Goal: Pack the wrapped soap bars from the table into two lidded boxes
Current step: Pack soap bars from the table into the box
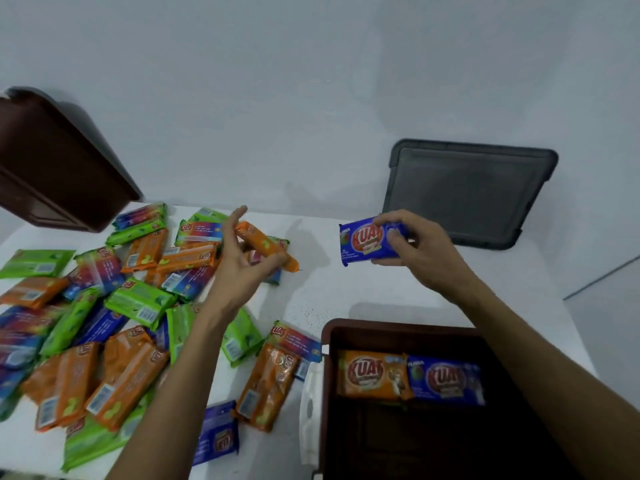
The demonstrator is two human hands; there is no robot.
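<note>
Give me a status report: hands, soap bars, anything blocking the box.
Left hand grips orange bar; right hand grips blue bar. Brown box open, two packed bars visible. Grey lid against wall, nothing blocking.

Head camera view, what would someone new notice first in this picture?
The bright heap of wrapped soap bars covers the left of the table. Near the middle, the left hand holds an orange bar and the right hand a blue bar. At bottom right, an open brown box has two bars inside.
</note>
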